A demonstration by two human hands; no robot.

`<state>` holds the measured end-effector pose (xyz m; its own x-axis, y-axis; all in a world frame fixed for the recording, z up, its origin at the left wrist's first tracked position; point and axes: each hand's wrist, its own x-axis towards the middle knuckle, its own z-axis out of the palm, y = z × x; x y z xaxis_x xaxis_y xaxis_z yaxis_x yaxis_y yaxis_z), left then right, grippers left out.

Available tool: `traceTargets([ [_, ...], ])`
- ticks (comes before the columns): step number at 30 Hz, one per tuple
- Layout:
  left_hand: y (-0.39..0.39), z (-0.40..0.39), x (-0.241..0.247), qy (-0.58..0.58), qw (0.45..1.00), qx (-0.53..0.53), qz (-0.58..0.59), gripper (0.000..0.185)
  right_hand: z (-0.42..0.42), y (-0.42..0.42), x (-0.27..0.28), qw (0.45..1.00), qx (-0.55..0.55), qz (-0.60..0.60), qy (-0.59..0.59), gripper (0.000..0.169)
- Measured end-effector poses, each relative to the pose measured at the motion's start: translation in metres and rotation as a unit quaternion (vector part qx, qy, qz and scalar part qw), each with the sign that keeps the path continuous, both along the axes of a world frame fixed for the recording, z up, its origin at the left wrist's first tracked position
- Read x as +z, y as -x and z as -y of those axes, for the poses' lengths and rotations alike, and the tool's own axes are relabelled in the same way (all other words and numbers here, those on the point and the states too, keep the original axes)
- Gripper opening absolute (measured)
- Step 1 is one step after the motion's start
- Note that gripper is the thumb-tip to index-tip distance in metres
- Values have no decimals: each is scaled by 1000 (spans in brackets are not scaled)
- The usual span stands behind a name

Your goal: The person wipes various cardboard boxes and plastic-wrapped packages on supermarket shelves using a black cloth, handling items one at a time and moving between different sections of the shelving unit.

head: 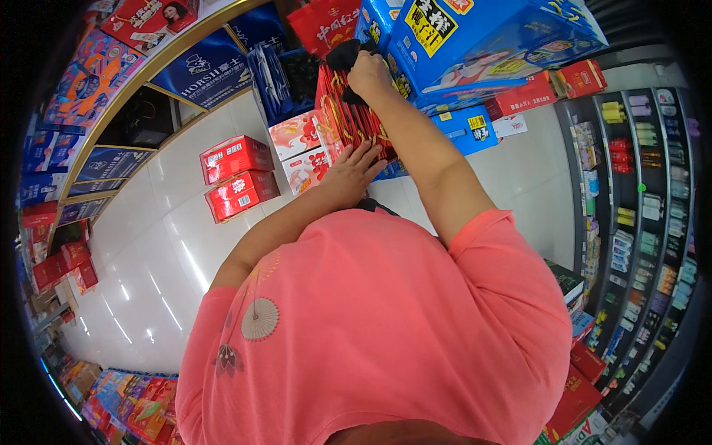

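Note:
A bundle of red gift bags (329, 92) with gold cord handles stands packed together before me. My left hand (350, 171) lies on its near end with the fingers spread. Farther along the bundle, my right hand (369, 73) is closed on a black cloth (344, 54). Part of that cloth hangs down over the bags, and my right forearm hides some of the handles. Pink and white cartons (303, 167) sit just left of the bags. A large blue drink carton (445, 39) rises close to the right of my right hand.
Two red boxes (242, 194) stand on the shiny tiled floor to the left. A gold-edged display shelf (105, 111) curves along that side, holding dark blue boxes. Another blue carton (464, 130) lies beyond my right forearm. Stocked shelves (628, 222) line the right side.

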<state>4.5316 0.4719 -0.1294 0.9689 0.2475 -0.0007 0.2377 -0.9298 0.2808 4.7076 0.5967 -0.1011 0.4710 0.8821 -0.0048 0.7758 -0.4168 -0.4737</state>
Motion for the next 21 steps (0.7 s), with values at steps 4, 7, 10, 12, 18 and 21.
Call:
traceTargets([
  [4,-2,-1,8,-14,999,19,-43,70,36,-5,17,989,87,10,117,35],
  [7,-2,-3,10,-9,998,27,-54,68,84,-13,20,976,131,16,173,37],
  [10,-4,-5,4,-21,999,24,-23,65,135,-20,24,972,131,-10,195,35],
  [12,-6,-4,7,-20,999,22,-19,63,163,-21,33,967,133,-17,217,37],
  [18,-8,-5,10,-1,1000,28,-14,65,191,-52,41,962,83,-191,176,52],
  [21,-6,-7,6,-1,999,26,-19,69,208,-57,65,791,-93,-604,17,52],
])
